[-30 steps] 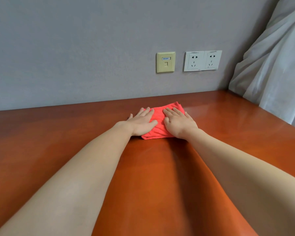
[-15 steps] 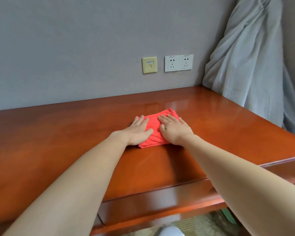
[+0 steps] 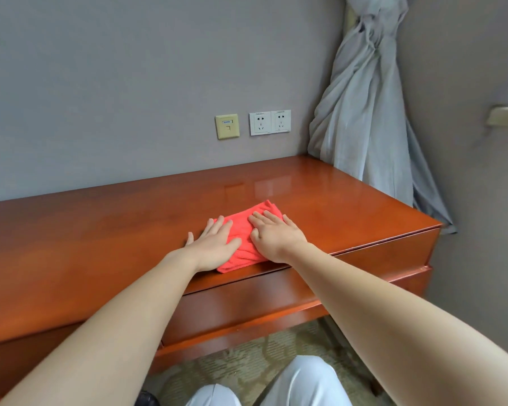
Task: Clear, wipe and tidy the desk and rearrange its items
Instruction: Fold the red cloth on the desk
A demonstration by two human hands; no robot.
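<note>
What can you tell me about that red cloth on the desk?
The red cloth is a soft, fuzzy-looking rag, folded into a rough rectangle, lying flat near the front edge of the glossy wooden desk. The left hand and right hand press on it with straight fingers, covering much of it.

Room L of cloth (image 3: 242, 256) on desk (image 3: 85, 244); curtain (image 3: 361, 112) (bunched) crowds far-R corner.

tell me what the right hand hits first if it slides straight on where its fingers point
Probably nothing on the desk: the right hand, flat on the red cloth, faces bare wood up to the grey wall.
</note>
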